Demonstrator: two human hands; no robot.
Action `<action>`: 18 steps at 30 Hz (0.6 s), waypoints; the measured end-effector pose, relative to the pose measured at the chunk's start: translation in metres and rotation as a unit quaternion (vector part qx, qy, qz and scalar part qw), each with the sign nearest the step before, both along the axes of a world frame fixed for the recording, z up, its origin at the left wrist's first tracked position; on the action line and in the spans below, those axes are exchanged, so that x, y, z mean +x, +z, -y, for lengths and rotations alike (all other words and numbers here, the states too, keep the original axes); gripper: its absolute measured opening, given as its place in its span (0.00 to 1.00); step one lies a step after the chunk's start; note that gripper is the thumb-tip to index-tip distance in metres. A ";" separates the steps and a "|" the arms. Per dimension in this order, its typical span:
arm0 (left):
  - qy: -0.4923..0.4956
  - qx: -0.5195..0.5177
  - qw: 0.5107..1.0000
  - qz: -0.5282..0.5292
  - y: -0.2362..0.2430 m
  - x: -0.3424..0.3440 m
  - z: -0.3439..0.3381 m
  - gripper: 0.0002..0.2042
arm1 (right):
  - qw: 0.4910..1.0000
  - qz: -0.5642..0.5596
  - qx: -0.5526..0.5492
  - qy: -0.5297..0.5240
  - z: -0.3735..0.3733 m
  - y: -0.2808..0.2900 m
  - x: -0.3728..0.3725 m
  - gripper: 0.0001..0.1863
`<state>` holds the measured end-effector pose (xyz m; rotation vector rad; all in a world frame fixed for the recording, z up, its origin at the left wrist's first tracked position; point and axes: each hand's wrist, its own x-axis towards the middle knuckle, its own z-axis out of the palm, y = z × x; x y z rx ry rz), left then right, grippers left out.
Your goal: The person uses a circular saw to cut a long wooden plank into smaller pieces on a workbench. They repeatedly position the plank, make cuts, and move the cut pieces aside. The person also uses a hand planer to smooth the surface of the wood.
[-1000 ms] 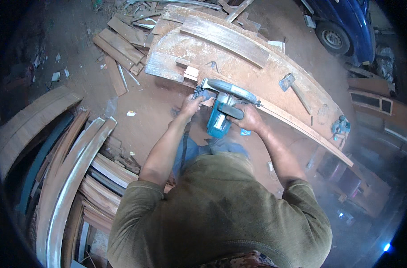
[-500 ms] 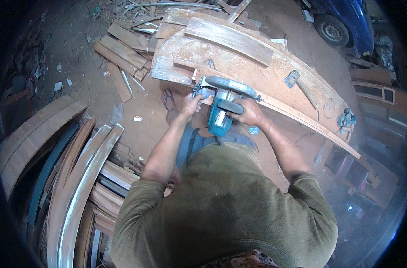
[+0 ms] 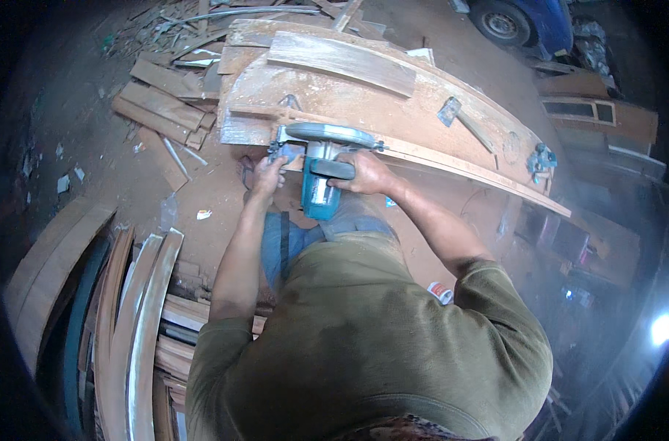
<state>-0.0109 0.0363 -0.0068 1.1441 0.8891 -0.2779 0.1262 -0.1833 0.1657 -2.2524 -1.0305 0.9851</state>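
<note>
A teal circular saw with a grey blade guard stands at the near edge of a dusty wooden workbench. My right hand is wrapped round its dark rear handle. At the saw's front, my left hand has its fingers curled on the edge of the base plate; part of its grip is hidden. A long, narrow wooden strip runs along the bench's near edge, under the saw and out to the right. Guard and body hide the blade and where it meets the wood.
On the bench lie a weathered plank, a hammer-like tool with a wooden handle and a teal tool. Board offcuts cover the floor at far left. Long curved boards stand near left. A can is by my right side.
The view has shifted, so the bench appears further left and higher. Both hands keep their hold, and the saw sits slightly closer to the bench's left end.
</note>
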 end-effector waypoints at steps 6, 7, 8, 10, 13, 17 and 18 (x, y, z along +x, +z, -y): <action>0.002 -0.005 1.000 -0.010 0.012 0.000 -0.015 0.14 | 1.000 -0.017 0.012 0.000 -0.014 -0.003 -0.001 0.21; 0.002 0.002 1.000 -0.018 0.014 0.000 -0.019 0.14 | 1.000 -0.026 0.018 0.001 -0.018 -0.004 -0.002 0.21; -0.001 0.006 1.000 -0.015 0.016 -0.002 -0.021 0.15 | 0.999 -0.035 0.019 0.010 -0.021 -0.001 -0.002 0.20; 0.001 0.000 1.000 -0.008 0.016 -0.002 -0.023 0.15 | 1.000 -0.027 0.014 0.007 -0.024 -0.003 -0.003 0.20; 0.008 -0.011 1.000 0.000 0.014 -0.004 -0.030 0.14 | 1.000 -0.028 0.008 0.002 -0.030 -0.003 -0.004 0.21; 0.017 -0.019 1.000 0.010 0.015 -0.006 -0.038 0.12 | 1.000 -0.006 -0.021 0.020 -0.040 -0.003 -0.004 0.20; 0.019 -0.017 1.000 0.006 0.016 -0.006 -0.040 0.12 | 1.000 -0.009 -0.024 0.016 -0.042 -0.003 -0.005 0.20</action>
